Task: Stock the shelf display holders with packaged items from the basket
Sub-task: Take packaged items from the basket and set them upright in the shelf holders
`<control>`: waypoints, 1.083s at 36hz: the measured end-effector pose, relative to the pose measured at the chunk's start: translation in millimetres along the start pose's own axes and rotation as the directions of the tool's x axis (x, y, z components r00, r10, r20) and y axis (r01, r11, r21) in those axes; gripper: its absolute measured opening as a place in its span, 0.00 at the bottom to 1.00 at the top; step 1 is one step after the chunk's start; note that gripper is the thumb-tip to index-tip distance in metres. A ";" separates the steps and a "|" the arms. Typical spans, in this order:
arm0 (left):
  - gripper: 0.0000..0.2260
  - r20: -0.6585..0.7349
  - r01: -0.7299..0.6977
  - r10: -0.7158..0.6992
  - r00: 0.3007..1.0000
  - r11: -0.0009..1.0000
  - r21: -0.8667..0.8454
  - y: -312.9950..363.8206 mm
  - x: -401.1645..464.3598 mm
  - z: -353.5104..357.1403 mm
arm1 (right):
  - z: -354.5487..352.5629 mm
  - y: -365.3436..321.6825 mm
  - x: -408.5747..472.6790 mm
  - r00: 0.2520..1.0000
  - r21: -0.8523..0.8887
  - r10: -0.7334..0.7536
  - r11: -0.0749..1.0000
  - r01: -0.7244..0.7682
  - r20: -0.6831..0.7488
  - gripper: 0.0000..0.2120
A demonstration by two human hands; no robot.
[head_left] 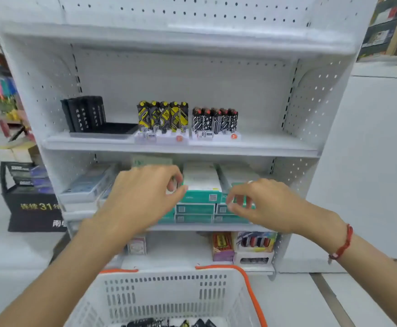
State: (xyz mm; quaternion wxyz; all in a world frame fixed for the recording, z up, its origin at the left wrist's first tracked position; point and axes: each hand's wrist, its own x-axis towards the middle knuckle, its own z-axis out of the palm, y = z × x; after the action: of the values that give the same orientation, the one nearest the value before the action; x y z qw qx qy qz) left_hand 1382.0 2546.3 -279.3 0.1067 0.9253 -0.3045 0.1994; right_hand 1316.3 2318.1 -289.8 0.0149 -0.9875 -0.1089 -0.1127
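Both hands, left hand (143,194) and right hand (266,204), hover with fingers loosely curled, holding nothing, at the middle shelf's (216,228) front edge before stacked green boxes (196,208).

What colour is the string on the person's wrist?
Red. The bracelet sits on the right wrist, seen best in the head view.

White shelf (183,147), black packs (84,114) (upright), green boxes (195,208) below
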 end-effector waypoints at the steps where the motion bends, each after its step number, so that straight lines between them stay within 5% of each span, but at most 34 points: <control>1: 0.11 0.067 0.009 -0.010 0.998 1.000 0.017 -5.8 -12.5 10.7 | 12.9 -6.1 -0.6 0.996 0.009 -0.014 1.000 0.013 0.089 0.09; 5: 0.12 0.375 0.016 -0.038 0.926 0.998 0.061 -27.1 -58.9 63.8 | 74.6 -18.7 3.5 0.931 0.043 -0.074 0.997 0.063 0.357 0.09; 9: 0.12 0.638 0.029 -0.034 0.769 0.999 0.019 -43.2 -98.8 124.4 | 148.1 -21.2 6.4 0.855 0.031 -0.052 0.999 0.043 0.516 0.11; 19: 0.11 0.705 0.291 -0.134 0.696 0.951 -0.107 -88.9 -193.8 276.9 | 337.6 -42.0 -48.6 0.591 0.114 -0.014 0.984 -0.134 0.807 0.15; 26: 0.11 0.872 0.328 -0.006 0.490 0.928 -0.178 -98.6 -253.8 339.1 | 408.2 -58.3 -103.0 0.479 0.242 -0.104 0.941 -0.236 0.872 0.21; 28: 0.19 0.899 0.250 0.075 0.432 0.948 -0.199 -95.4 -261.1 349.9 | 420.4 -60.8 -113.1 0.483 0.235 -0.117 0.953 -0.190 0.868 0.29; 34: 0.40 0.930 -0.307 0.306 0.202 0.922 -0.237 -90.6 -276.0 385.4 | 447.9 -64.6 -132.5 0.533 0.230 -0.215 0.972 0.040 0.819 0.45; 39: 0.41 0.912 -0.484 0.354 0.206 0.847 -0.220 -83.7 -280.2 395.8 | 459.5 -75.4 -139.5 0.574 0.197 -0.263 0.965 0.176 0.776 0.44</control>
State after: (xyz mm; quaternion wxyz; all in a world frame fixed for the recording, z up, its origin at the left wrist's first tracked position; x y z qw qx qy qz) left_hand 1347.2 2632.2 -762.5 -0.1972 0.7538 -0.5355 -0.3258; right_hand 1268.0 2386.8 -768.6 -0.0012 -0.9105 -0.2310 0.3429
